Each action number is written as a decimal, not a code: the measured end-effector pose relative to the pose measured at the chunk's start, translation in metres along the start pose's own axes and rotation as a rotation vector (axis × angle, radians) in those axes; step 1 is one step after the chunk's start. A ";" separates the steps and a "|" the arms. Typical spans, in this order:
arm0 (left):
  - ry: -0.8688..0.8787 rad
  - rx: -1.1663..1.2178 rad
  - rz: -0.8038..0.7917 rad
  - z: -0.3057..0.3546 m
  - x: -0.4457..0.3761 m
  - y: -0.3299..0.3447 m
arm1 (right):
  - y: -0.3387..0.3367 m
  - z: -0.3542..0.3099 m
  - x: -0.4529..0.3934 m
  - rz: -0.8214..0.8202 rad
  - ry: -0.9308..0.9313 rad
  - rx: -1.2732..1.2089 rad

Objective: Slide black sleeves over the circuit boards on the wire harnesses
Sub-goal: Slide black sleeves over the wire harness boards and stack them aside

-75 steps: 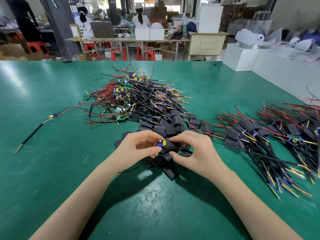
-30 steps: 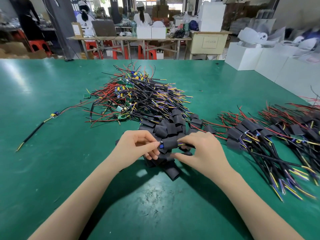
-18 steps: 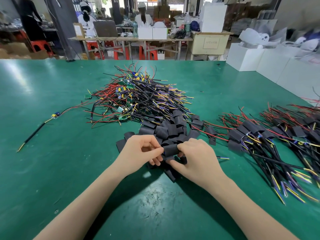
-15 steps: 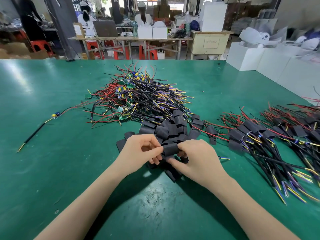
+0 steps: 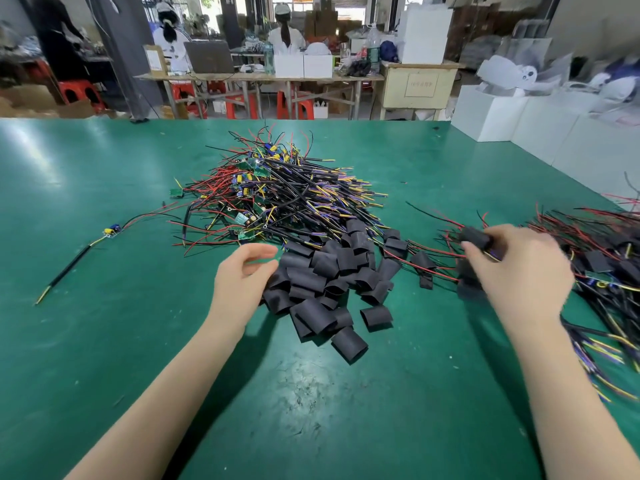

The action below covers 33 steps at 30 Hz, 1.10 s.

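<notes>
A green table (image 5: 104,341) seen from above. At centre lies a heap of loose black sleeves (image 5: 325,278), with a tangle of bare wire harnesses (image 5: 277,195) behind it. The left hand (image 5: 242,275) hovers with fingers relaxed at the heap's left edge. The right hand (image 5: 519,268) pinches a sleeved harness (image 5: 476,237) above the finished pile (image 5: 602,265) at right.
</notes>
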<state>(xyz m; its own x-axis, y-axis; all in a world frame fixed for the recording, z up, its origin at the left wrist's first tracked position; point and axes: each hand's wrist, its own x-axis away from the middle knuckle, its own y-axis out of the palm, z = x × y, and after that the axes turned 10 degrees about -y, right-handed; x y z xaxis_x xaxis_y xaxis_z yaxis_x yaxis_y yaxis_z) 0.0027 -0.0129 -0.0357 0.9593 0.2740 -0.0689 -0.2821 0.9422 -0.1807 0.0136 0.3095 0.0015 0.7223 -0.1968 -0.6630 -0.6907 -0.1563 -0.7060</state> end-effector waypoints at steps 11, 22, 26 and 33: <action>0.023 -0.083 -0.022 -0.005 -0.003 0.001 | 0.011 0.006 0.001 0.077 -0.087 -0.199; 0.189 -0.664 0.044 0.003 -0.048 -0.002 | 0.022 -0.043 0.026 -0.586 -0.577 -0.438; 0.175 -0.855 -0.013 0.006 -0.082 -0.005 | 0.022 -0.044 0.027 -0.661 -0.648 -0.420; 0.096 -1.062 -0.168 0.015 -0.117 -0.011 | 0.018 -0.042 0.026 -0.721 -0.644 -0.489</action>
<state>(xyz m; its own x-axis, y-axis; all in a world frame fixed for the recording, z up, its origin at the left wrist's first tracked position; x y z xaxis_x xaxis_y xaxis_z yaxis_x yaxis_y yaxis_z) -0.1066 -0.0526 -0.0106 0.9947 0.0975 -0.0321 -0.0605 0.3043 -0.9506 0.0184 0.2611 -0.0180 0.7483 0.6190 -0.2385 0.0677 -0.4289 -0.9008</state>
